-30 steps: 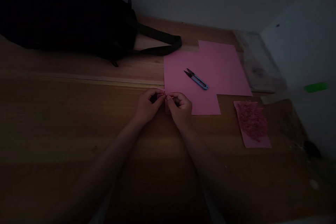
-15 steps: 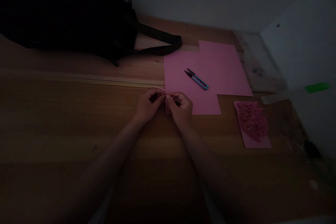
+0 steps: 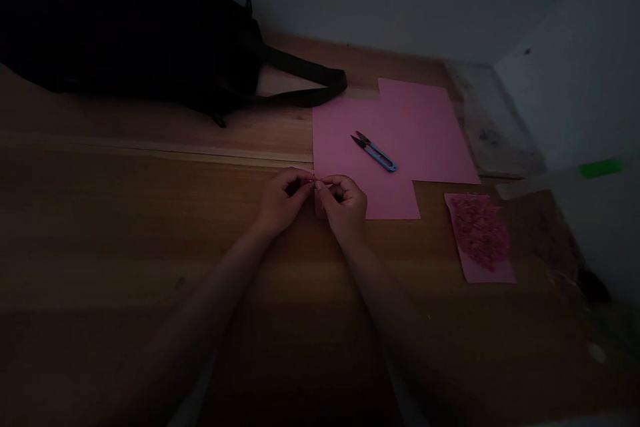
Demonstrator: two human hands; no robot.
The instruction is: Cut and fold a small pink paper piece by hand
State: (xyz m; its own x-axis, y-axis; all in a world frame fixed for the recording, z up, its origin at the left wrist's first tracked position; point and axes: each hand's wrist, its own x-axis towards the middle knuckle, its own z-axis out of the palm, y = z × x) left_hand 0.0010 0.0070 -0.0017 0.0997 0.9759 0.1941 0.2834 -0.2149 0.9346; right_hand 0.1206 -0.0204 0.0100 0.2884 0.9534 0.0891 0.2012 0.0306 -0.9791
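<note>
My left hand (image 3: 284, 199) and my right hand (image 3: 346, 207) meet fingertip to fingertip at the left edge of a pink sheet (image 3: 337, 140). Both are closed in a pinch, thumb against forefinger. Something tiny and reddish shows between the fingertips, too small and dark to name. On the pink paper, beyond my right hand, lies a pair of thread snips (image 3: 375, 151) with blue handles and dark blades pointing up and left. A second pink sheet (image 3: 425, 127) overlaps at the right.
A black bag (image 3: 130, 27) with a strap (image 3: 310, 83) fills the back left of the wooden table (image 3: 125, 233). To the right, a heap of pink curly pieces (image 3: 481, 230) rests on a small pink card (image 3: 487, 275). Green tape (image 3: 600, 168) and clear plastic (image 3: 500, 127) lie at the far right.
Both hands keep the same pinch in the same place, with barely any finger movement. The view has shifted very slightly; nothing else has moved.
</note>
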